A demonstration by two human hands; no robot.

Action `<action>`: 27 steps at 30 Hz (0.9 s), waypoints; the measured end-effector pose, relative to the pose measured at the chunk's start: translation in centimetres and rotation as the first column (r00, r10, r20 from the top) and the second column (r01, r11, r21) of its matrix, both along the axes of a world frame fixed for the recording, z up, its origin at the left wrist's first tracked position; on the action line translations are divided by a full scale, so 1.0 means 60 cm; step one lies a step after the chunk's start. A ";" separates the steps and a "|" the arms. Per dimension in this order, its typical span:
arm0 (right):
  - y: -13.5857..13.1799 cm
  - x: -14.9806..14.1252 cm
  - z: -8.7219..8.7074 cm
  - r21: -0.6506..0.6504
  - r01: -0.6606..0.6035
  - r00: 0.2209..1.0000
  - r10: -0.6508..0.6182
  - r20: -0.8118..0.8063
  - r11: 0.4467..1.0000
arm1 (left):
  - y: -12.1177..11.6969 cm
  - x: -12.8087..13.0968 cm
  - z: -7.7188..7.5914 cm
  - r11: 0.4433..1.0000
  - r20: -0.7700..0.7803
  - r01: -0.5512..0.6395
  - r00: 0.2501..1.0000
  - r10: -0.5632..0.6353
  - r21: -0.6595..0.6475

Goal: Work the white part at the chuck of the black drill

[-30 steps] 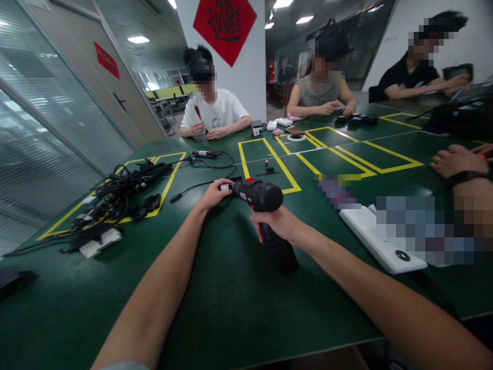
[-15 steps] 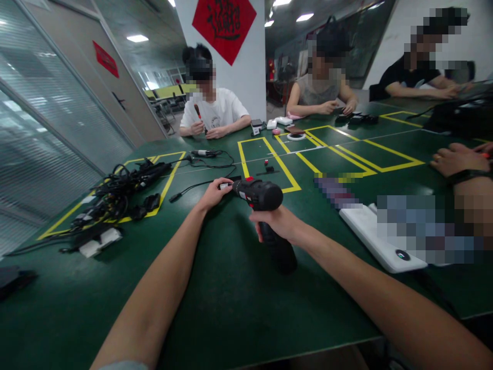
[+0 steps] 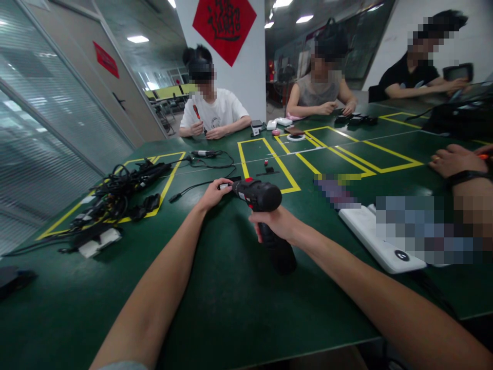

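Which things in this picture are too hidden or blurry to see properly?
All in the head view:
The front of the cordless drill: the left hand covers it.
The white slab: a blurry mosaic patch hides part of it.
The orange thing by a co-worker's hand: the right edge cuts it off.
The small red thing: too small to name.

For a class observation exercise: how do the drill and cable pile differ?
The drill is gripped in the right hand; the cable pile lies untouched inside a yellow taped box. The drill is rigid with red accents; the pile is a loose tangle. Both are black.
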State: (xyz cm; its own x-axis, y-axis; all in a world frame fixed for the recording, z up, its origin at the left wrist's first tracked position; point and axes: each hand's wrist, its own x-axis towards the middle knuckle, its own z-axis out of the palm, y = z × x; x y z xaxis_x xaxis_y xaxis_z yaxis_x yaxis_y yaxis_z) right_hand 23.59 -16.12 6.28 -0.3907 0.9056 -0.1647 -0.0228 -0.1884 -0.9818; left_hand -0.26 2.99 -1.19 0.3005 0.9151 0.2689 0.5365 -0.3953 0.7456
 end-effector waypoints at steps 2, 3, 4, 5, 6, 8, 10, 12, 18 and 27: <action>0.000 0.000 0.000 0.004 0.001 1.000 -0.001 -0.002 1.000 | -0.001 0.000 0.001 1.000 0.000 0.004 1.000 -0.004 0.002; -0.001 0.001 0.001 0.007 0.002 1.000 -0.002 0.001 1.000 | -0.001 0.000 0.002 1.000 -0.003 0.003 1.000 -0.003 0.002; -0.001 0.001 0.002 0.009 0.002 1.000 -0.002 0.007 1.000 | -0.002 0.001 0.002 1.000 -0.005 -0.002 1.000 0.002 0.001; -0.001 0.001 0.003 0.009 0.004 1.000 -0.004 0.014 1.000 | -0.002 0.001 0.002 1.000 -0.006 -0.009 1.000 0.009 0.000; -0.001 0.001 0.003 0.009 0.005 1.000 -0.006 0.018 1.000 | -0.002 0.001 0.002 1.000 -0.005 -0.014 1.000 0.014 -0.002; -0.001 0.000 0.003 0.004 0.008 1.000 -0.008 0.019 1.000 | -0.004 0.002 0.003 1.000 -0.002 -0.020 1.000 0.020 -0.005; -0.001 0.000 0.001 0.001 0.009 1.000 -0.009 0.015 1.000 | -0.005 0.003 0.004 1.000 -0.002 -0.021 1.000 0.021 -0.005; 0.000 -0.001 -0.001 0.001 0.009 1.000 -0.009 0.010 1.000 | -0.007 0.005 0.006 1.000 -0.005 -0.018 1.000 0.018 -0.002; 0.000 0.000 0.000 -0.006 0.013 1.000 -0.013 0.021 1.000 | -0.009 0.006 0.009 1.000 -0.003 -0.016 1.000 0.016 0.009; -0.002 0.001 0.003 -0.009 0.006 1.000 -0.006 0.006 1.000 | -0.011 0.006 0.010 1.000 0.015 -0.010 1.000 0.010 -0.018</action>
State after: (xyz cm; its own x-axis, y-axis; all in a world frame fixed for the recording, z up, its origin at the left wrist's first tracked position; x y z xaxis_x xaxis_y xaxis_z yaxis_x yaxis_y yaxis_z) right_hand 23.67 -16.22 6.49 -0.3846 0.9063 -0.1751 -0.0182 -0.1971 -0.9802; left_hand 0.13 2.36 -0.60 0.2871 0.9229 0.2567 0.5288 -0.3762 0.7608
